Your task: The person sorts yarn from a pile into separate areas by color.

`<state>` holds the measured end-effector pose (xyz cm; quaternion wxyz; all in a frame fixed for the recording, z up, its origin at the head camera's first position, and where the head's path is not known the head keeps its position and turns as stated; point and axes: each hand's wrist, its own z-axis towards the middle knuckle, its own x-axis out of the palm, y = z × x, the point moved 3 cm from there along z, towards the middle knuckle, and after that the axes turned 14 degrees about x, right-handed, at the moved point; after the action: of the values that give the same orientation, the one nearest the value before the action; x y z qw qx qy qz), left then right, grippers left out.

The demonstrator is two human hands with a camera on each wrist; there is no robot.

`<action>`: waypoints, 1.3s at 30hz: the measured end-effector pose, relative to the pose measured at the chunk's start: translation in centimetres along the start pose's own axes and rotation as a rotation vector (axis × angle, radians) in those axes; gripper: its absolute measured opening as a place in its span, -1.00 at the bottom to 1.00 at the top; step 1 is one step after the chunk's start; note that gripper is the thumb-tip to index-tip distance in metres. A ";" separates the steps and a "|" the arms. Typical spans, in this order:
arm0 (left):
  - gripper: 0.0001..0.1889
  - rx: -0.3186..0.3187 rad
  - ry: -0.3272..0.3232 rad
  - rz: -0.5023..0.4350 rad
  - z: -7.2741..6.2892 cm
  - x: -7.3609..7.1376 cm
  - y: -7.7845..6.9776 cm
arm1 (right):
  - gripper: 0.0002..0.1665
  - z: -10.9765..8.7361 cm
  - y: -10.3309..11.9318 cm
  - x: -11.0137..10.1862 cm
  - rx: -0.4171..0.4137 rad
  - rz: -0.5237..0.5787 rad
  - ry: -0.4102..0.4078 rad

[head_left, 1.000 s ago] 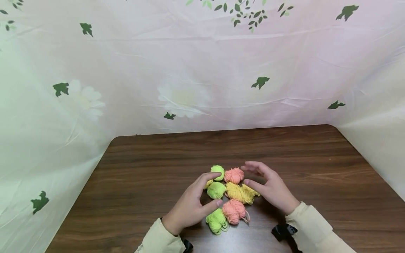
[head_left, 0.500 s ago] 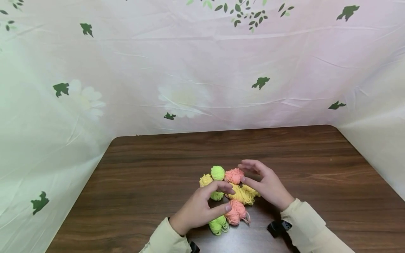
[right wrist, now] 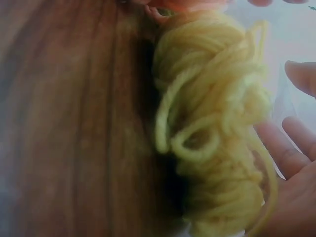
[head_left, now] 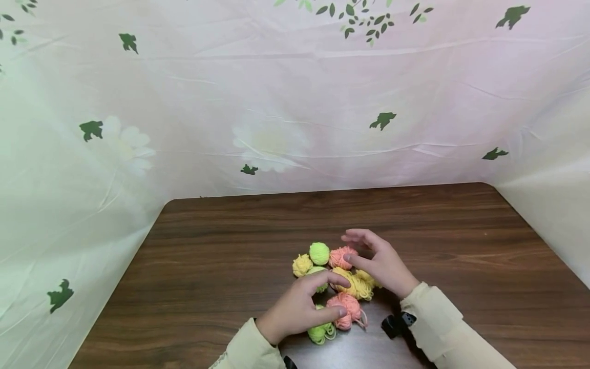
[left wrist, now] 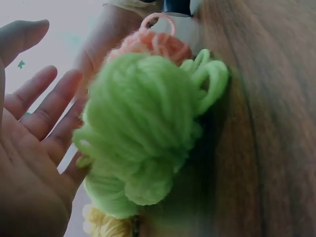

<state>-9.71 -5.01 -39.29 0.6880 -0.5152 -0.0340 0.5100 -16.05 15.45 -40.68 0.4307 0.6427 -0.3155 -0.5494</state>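
Observation:
Several small balls of yarn lie bunched on the table. At the far side of the bunch are a green ball (head_left: 319, 253) and a pink ball (head_left: 340, 256); a yellow ball (head_left: 301, 265) is at its left. My left hand (head_left: 295, 310) hovers over the near left part, fingers loosely bent, partly covering a middle green ball (head_left: 317, 272), a near pink ball (head_left: 350, 310) and a near green ball (left wrist: 138, 108). My right hand (head_left: 384, 266) is held over the right side, its thumb overlapping the far pink ball, beside looped yellow yarn (right wrist: 212, 98). Neither hand grips anything.
The dark wood table (head_left: 221, 241) extends around the yarn on every side. A pale cloth (head_left: 198, 102) printed with leaves and flowers hangs behind and along both sides. A black strap device (head_left: 392, 325) sits under the right cuff.
My left hand has shifted right and a little down, uncovering the left yellow ball and far green ball. My right hand has moved slightly left and up, over the far pink ball.

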 end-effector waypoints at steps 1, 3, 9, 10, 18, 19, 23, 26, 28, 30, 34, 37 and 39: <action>-0.61 0.013 -0.004 0.034 0.0 0.0 0.0 | -0.42 0.1 -0.1 0.0 0.003 -0.001 0.000; -0.62 0.031 -0.010 0.102 0.1 0.0 0.1 | -0.43 0.4 -0.2 0.1 0.010 -0.001 0.003; -0.59 0.027 0.035 0.225 0.3 0.2 0.2 | -0.47 1.1 -0.4 0.4 0.020 0.013 0.041; -0.58 0.020 0.051 0.232 0.3 0.2 0.2 | -0.47 1.2 -0.5 0.4 0.020 0.016 0.048; -0.63 0.086 0.086 0.273 0.3 0.9 -0.1 | -0.48 1.8 -1.3 0.6 0.044 0.044 0.102; -0.65 0.105 0.075 0.253 0.3 1.0 -0.2 | -0.48 1.9 -1.5 0.6 0.048 0.050 0.109; -0.66 0.155 0.058 0.188 0.3 1.2 -0.3 | -0.47 2.1 -1.9 0.6 0.061 0.047 0.115; -0.63 0.153 0.079 0.178 0.2 1.2 -0.1 | -0.47 2.2 -2.0 0.6 0.073 0.044 0.119; -0.62 0.141 0.092 0.174 0.1 1.2 0.2 | -0.48 2.2 -2.1 0.6 0.078 0.038 0.122; -0.62 0.120 0.095 0.150 0.0 1.2 0.5 | -0.49 2.3 -2.1 0.7 0.081 0.027 0.125; -0.63 0.073 0.077 0.052 -0.2 1.2 1.1 | -0.49 2.3 -2.2 0.7 0.092 -0.021 0.115; -0.64 0.065 0.070 -0.009 -0.4 1.5 1.5 | -0.48 2.3 -2.3 0.8 0.094 -0.056 0.109; -0.63 0.059 0.073 -0.043 -0.6 1.7 1.8 | -0.48 2.2 -2.3 0.8 0.092 -0.073 0.109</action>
<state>-9.75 -4.22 -41.69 0.7146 -0.5120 -0.0047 0.4766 -18.24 15.32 -43.17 0.3971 0.7019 -0.2928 -0.5138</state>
